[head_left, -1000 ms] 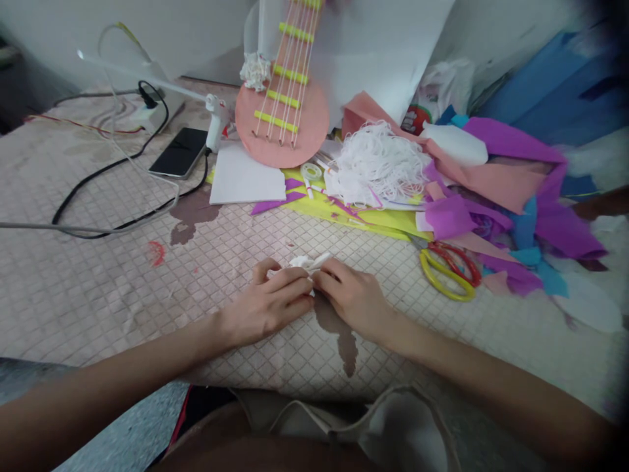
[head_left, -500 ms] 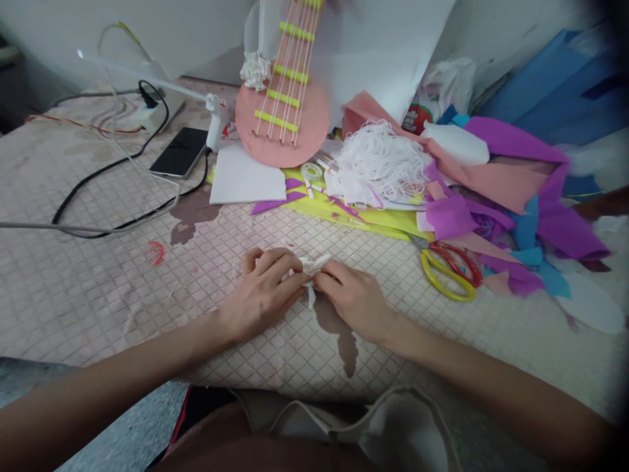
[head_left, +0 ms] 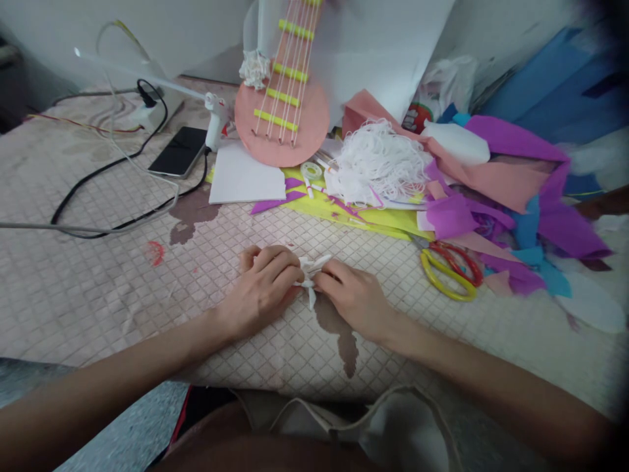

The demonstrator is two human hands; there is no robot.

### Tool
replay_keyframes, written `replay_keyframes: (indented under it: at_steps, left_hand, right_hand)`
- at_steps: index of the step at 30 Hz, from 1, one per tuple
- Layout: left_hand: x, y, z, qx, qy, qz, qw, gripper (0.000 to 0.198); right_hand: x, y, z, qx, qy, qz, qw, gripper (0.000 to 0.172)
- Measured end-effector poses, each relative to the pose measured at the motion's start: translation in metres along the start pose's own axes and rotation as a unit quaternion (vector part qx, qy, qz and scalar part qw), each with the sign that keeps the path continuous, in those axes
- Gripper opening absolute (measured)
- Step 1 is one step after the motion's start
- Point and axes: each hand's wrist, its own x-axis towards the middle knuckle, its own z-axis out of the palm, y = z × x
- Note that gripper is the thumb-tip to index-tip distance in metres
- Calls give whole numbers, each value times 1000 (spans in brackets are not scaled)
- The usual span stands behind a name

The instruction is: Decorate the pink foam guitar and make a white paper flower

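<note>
A small twisted piece of white material [head_left: 308, 283], paper or cloth, sits between my two hands over the table's near half. My left hand [head_left: 265, 282] pinches its left side with bent fingers. From the other side, my right hand [head_left: 351, 293] grips its right part between thumb and fingertips. One narrow end sticks out above the right fingers, and a short pointed tail hangs below. The fingers hide part of the piece. Beyond my hands stands a pink paper guitar [head_left: 282, 137] with yellow strips and white strings.
Scissors [head_left: 448, 270] with red and yellow handles lie to the right, beside purple, blue and pink scraps [head_left: 528, 190]. White yarn [head_left: 383, 160] is heaped behind. A glue gun [head_left: 215, 123], a phone [head_left: 179, 152] and looping cables [head_left: 88, 178] occupy the back left.
My left fingers have drawn back slightly from the middle of the white piece, so more of its knotted centre shows. My right hand stays almost in place.
</note>
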Motion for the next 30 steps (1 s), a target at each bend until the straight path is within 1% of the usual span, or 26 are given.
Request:
replay_keyframes:
  at_steps: [2,6,11,16,20,24,26,30]
  left_hand:
    - [0,1,0,0,-8,3,1000,3]
    - [0,0,0,0,9,2,1000,1]
    - [0,0,2,10,3,9,1000,6]
    - [4,5,3,44,41,27,998,6]
    - [4,6,4,53,45,36,997,6]
    - [0,5,7,75,31,47,996,9]
    - [-2,5,8,90,20,55,994,9]
    - [-4,7,8,112,7,57,992,10]
  right_hand:
    - [0,0,0,-4,-2,0,1000,20]
    - [-1,1,2,-6,-7,-6,1000,20]
    - [0,2,3,-3,5,-20,1000,19]
    - [1,3,5,-9,33,-25,999,19]
    - [0,2,6,5,47,-24,999,20]
    - [0,1,4,15,63,-16,998,21]
    - [1,0,3,4,64,-22,998,19]
    - [3,0,4,-19,46,-38,998,15]
